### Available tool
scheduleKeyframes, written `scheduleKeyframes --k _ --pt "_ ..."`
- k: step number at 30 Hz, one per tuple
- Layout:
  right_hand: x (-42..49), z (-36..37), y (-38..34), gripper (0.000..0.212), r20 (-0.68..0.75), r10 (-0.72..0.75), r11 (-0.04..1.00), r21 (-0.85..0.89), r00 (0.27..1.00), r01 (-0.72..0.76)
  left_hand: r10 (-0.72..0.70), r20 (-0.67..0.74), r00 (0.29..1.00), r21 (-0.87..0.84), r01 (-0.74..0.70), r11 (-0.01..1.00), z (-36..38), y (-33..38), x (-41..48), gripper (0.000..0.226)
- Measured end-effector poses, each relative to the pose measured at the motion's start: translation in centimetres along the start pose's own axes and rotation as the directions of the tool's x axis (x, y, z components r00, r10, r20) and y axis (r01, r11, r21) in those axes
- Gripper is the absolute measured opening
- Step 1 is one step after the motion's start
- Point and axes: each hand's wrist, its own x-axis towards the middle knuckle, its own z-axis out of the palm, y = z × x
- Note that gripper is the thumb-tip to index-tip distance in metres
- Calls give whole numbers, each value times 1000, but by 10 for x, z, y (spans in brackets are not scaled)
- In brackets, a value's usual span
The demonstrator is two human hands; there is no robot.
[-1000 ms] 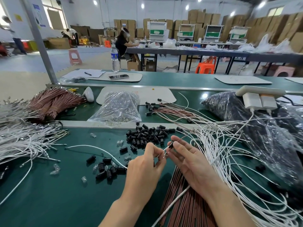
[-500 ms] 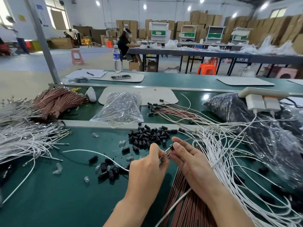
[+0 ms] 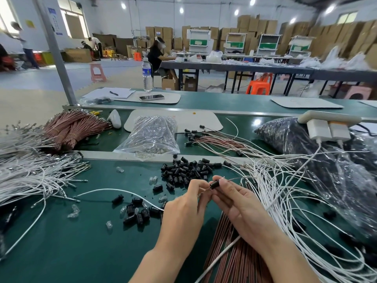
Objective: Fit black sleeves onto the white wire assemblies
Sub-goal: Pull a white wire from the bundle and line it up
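On the green worktop (image 3: 61, 252) we note a tangle of white wire assemblies (image 3: 285, 205) crowding the right and a heap of loose black sleeves (image 3: 187, 170) just beyond the grips, either apt to snag the piece. Above the near middle, the left grip (image 3: 183, 213) pinches a thin wire end (image 3: 204, 192) while the right grip (image 3: 238, 205) pinches one black sleeve (image 3: 214, 184) threaded on it. We judge threading in hand; next the sleeve must slide along the wire until seated.

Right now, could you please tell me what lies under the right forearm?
A bundle of copper-brown wires and one white wire lie on the green bench. The right forearm covers their far ends, so those cannot be seen.
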Motion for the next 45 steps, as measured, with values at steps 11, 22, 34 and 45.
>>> scheduleKeyframes --k 11,22,34,45 --pt "2 -5 3 33 -56 -83 990 -120 995 76 -53 31 998 -38 54 998 -2 -1 0 33" --pt "2 -6 -1 29 -109 -141 982 -141 984 125 44 -70 997 19 -43 999 -10 0 7 22" --pt "-2 3 2 35 16 -40 993 -110 999 42 105 -118 987 -4 -106 994 -17 -2 8 18" --pt "-4 2 -7 21 -87 -136 989 -62 987 131 128 -119 985 69 -121 990 -15 -7 11 18"
